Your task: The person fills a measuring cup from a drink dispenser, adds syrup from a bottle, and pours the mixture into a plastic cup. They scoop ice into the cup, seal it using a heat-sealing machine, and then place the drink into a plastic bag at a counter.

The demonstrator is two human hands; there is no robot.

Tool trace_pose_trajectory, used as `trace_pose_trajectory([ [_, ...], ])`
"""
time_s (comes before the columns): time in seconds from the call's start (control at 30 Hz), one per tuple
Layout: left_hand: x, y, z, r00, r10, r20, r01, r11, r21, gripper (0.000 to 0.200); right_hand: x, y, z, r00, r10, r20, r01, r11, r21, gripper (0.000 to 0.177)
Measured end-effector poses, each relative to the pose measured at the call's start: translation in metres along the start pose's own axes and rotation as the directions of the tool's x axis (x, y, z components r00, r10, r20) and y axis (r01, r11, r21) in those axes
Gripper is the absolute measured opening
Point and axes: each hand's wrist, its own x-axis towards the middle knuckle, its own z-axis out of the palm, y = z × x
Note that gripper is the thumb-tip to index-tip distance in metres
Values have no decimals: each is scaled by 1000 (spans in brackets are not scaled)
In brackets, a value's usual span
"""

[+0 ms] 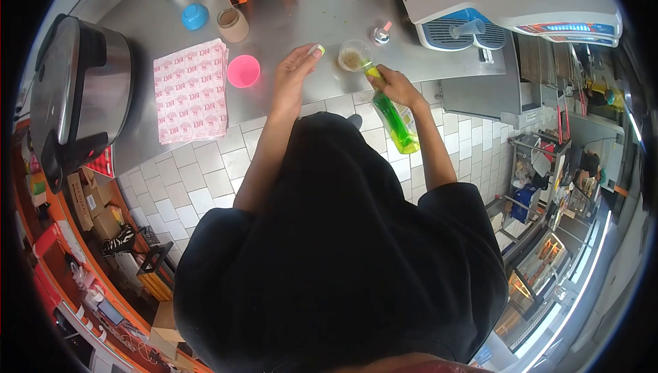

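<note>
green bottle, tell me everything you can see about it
The green bottle is a slim, see-through squeeze bottle, plastic by the look of it, holding bright green liquid, with a yellowish nozzle. It is tipped over, nozzle end at the rim of the small clear cup on the steel counter, base pointing back toward the person. The right hand grips it near the nozzle end. The left hand rests on the counter beside the cup, clear of the bottle.
</note>
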Motion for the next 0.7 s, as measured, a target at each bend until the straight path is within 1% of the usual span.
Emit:
trace_pose_trajectory([
  [0.23, 3, 0, -5, 999, -7, 31, 7, 1000, 20, 39, 2, -1, -3, 999, 30, 31, -31, 999, 12, 50],
  [0.3, 3, 1, -4, 1000, 17, 2, -17, 1000, -6, 41, 4, -1, -4, 998, 32, 49, -33, 999, 9, 50],
  [0.4, 2, 2, -4, 1000, 18, 5, -17, 1000, -13, 41, 5, -3, -7, 995, 59, 79, -58, 998, -16, 50],
  [0.7, 3, 3, -5, 1000, 18, -10, -18, 1000, -11, 42, 8, -7, -12, 992, 80, 95, -77, 996, -40, 52],
])
